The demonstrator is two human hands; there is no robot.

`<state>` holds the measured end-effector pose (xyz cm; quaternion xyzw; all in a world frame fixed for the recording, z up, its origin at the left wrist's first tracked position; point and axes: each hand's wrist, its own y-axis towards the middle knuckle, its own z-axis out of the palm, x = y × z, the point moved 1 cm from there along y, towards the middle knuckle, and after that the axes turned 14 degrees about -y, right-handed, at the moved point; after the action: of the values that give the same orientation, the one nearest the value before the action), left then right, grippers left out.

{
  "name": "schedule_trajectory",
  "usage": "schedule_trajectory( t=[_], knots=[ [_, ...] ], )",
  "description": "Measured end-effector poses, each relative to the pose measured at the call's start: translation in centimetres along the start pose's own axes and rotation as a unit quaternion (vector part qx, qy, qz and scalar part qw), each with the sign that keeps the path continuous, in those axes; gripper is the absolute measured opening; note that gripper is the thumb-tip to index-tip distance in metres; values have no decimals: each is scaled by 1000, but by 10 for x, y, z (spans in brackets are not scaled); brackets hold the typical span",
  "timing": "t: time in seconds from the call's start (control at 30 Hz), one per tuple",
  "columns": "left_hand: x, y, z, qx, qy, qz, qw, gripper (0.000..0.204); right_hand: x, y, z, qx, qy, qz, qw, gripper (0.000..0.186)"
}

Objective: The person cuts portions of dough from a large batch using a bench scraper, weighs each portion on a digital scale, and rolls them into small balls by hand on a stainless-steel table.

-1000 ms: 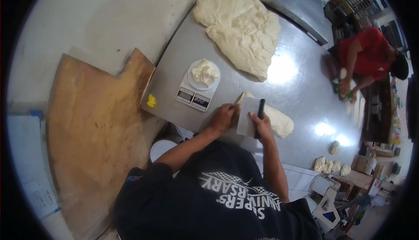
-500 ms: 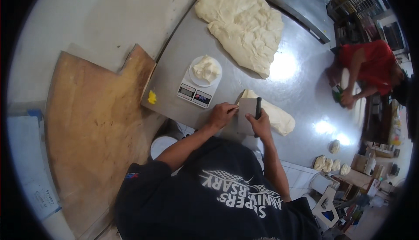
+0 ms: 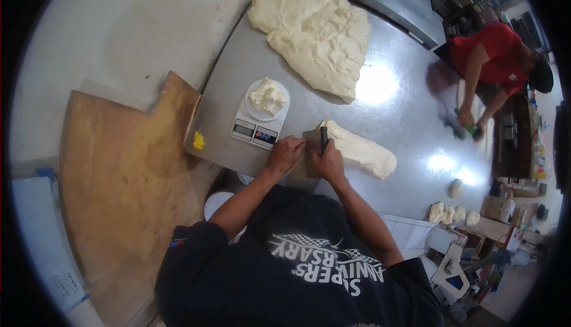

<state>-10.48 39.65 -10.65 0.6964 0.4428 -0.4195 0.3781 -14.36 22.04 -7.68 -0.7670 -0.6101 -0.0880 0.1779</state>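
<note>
My right hand (image 3: pixel 329 163) grips the black handle of a dough scraper (image 3: pixel 311 144), its flat metal blade turned to the left. Just left of that blade is my left hand (image 3: pixel 286 153), fingers closed together; whatever they pinch is hidden or too small to name. A long roll of pale dough (image 3: pixel 364 151) lies to the right of the scraper, its near-left end beside the handle. Beyond my left hand stands a white kitchen scale (image 3: pixel 270 126) with a lump of dough (image 3: pixel 267 96) on its round platform.
A large slab of dough (image 3: pixel 318 38) spreads over the far part of the steel table (image 3: pixel 410 130). Several small dough pieces (image 3: pixel 448 214) sit at the right edge. Across the table a person in red (image 3: pixel 489 59) works on dough. A yellow scrap (image 3: pixel 198 141) lies at the left corner.
Both hands and the scraper have shifted left relative to the dough roll, and the blade now looks narrower, more edge-on. The other person's hands have moved along their dough.
</note>
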Motion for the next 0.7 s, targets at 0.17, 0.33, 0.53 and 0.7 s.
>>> schedule_trajectory(
  t=[0.17,0.33,0.53,0.7],
  knots=[
    [-37,29,-46,-53,-1,23,998,18,-1,1,-7,39,25,27,999,48],
    [-37,68,-99,-169,161,109,966,28,-1,0,-9,56,67,45,995,52],
    [-53,73,-96,-205,242,114,942,45,-12,0,-23,86,215,32,972,54],
    [-19,10,-12,29,-6,43,999,38,-19,-10,-63,190,453,141,859,46]
  ],
)
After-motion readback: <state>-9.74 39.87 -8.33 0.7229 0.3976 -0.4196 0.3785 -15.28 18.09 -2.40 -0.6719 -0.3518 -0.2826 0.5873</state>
